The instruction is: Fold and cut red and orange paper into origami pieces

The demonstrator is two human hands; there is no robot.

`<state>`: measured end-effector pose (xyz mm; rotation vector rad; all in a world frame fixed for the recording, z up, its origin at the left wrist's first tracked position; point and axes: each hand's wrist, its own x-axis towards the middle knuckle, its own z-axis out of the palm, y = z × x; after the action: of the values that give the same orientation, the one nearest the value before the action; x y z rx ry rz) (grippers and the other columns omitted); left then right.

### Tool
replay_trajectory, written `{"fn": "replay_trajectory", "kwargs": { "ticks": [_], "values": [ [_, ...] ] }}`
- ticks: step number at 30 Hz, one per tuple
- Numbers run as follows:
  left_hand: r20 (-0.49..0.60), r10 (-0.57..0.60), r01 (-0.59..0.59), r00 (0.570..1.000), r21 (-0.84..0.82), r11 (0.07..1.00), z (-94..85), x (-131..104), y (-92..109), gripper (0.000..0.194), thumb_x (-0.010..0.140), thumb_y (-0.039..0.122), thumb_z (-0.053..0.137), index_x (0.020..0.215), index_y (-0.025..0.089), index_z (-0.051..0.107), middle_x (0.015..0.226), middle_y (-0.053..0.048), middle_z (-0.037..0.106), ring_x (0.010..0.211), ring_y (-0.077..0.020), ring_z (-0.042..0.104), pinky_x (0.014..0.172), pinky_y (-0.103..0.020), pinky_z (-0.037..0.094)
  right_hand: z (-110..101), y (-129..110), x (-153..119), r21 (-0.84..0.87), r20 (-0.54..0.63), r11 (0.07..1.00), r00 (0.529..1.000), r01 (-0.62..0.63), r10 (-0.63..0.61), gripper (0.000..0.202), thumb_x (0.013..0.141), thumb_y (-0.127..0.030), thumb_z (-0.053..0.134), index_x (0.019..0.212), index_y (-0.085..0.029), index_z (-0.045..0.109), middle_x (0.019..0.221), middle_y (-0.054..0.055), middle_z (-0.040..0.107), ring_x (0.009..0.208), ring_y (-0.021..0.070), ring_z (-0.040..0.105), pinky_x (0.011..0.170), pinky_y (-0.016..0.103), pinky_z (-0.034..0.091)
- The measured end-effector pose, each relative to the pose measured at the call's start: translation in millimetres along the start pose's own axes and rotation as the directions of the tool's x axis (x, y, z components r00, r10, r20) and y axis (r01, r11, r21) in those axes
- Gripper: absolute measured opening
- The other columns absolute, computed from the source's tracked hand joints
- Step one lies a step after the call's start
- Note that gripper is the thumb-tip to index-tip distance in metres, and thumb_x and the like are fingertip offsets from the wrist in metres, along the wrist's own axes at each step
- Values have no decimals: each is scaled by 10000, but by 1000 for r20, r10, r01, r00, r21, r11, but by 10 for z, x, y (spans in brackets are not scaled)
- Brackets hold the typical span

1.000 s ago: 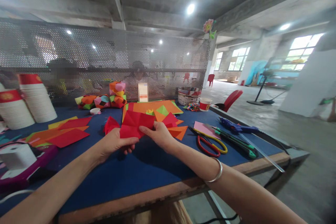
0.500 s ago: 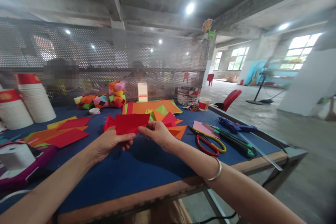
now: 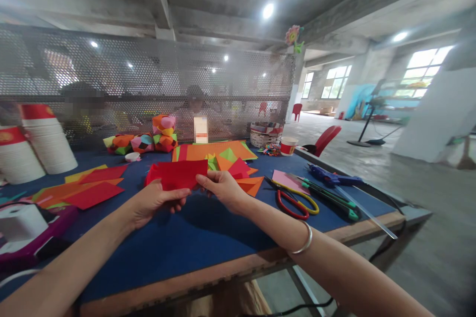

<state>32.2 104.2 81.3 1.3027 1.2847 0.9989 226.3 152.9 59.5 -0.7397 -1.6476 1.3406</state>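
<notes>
A sheet of red paper (image 3: 182, 174) is held up above the blue tabletop (image 3: 156, 262), its far side partly hidden. My left hand (image 3: 158, 200) pinches its lower left edge between thumb and fingers. On the right edge of the same paper, my right hand (image 3: 219, 187) has thumb and forefinger closed. Just behind lie folded orange (image 3: 251, 185) and green paper pieces (image 3: 227, 156), beside flat orange sheets (image 3: 208, 150). To the left of my hands, red and orange sheets (image 3: 98, 193) are spread on the table.
Scissors (image 3: 293, 203), a green cutter (image 3: 332, 198) and a blue glue gun (image 3: 330, 177) lie at right. Stacked paper cups (image 3: 50, 141) and a purple power strip (image 3: 48, 237) stand left. Folded-paper balls (image 3: 143, 142), a basket (image 3: 266, 134) and a mesh partition (image 3: 223, 89) are behind.
The red paper has tilted and shifted slightly left between my hands. Both hands keep their grip in nearly the same place.
</notes>
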Motion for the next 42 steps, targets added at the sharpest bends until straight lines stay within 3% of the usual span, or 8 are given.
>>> {"fn": "replay_trajectory", "kwargs": {
  "ticks": [7, 18, 23, 28, 31, 42],
  "values": [
    [10, 2, -2, 1000, 8, 1000, 6, -16, 27, 493, 409, 511, 994, 628, 162, 725, 581, -8, 667, 525, -106, 573, 485, -217, 414, -1, 14, -6, 27, -6, 1000, 1000, -8, 8, 436, 847, -555, 789, 668, -163, 726, 609, -28, 593, 558, 89, 452, 571, 251, 336],
    [-2, 10, -10, 1000, 23, 1000, 3, 15, 15, 514, 412, 538, 976, 674, 163, 741, 583, -7, 673, 533, -105, 575, 486, -211, 405, 36, -14, -11, 53, -23, 998, 999, -27, 28, 575, 857, -698, 719, 620, -176, 698, 653, 25, 657, 621, 121, 512, 559, 249, 375],
    [2, 36, -36, 999, 56, 998, 25, -3, 15, 501, 427, 550, 953, 663, 166, 734, 573, -13, 677, 518, -112, 574, 499, -232, 433, 61, 10, -29, 42, 1, 999, 1000, -28, 28, 429, 683, -562, 915, 707, -169, 744, 624, -20, 637, 559, 92, 450, 519, 241, 319],
    [14, 54, -55, 998, 103, 993, 51, 8, 17, 511, 465, 550, 923, 758, 160, 770, 589, -14, 684, 533, -128, 585, 479, -236, 418, 70, 36, -13, 29, -61, 999, 997, -44, 46, 333, 821, -383, 853, 630, -161, 695, 607, -10, 641, 541, 87, 474, 522, 243, 324],
    [15, 57, -59, 998, 125, 990, 54, 19, 12, 500, 505, 541, 902, 809, 166, 771, 596, -9, 686, 548, -134, 590, 485, -238, 427, 55, 57, 11, 19, -88, 998, 994, -63, 65, 337, 866, -361, 819, 626, -157, 698, 577, -14, 619, 527, 88, 473, 515, 242, 321],
    [32, 117, -121, 993, 218, 968, 56, -3, 24, 392, 562, 493, 887, 749, 189, 724, 574, -3, 675, 535, -142, 569, 487, -245, 418, 53, 23, 12, 28, -136, 996, 986, -88, 91, 389, 850, -378, 827, 570, -166, 660, 526, -21, 582, 504, 87, 457, 500, 240, 317]
  ]
}}
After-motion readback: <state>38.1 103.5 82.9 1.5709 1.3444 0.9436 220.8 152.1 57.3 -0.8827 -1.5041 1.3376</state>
